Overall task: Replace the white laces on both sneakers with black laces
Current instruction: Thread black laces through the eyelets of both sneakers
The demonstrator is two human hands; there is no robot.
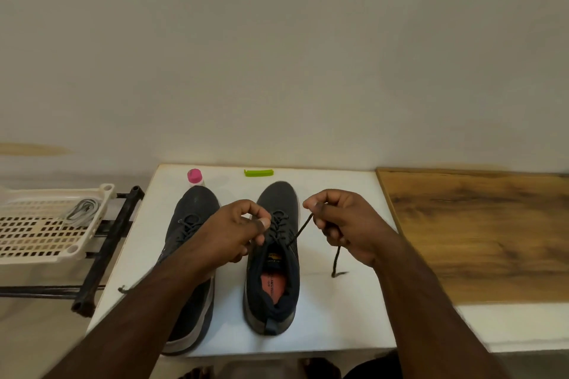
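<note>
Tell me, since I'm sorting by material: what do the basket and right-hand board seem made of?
Basket: cream moulded plastic by its look, with a slotted grid floor and a matt finish. Board: wood or wood-look laminate, brown with streaked grain and a smooth surface; which, I cannot tell.

2 bare forearms, sleeveless — hands ungloved
</note>
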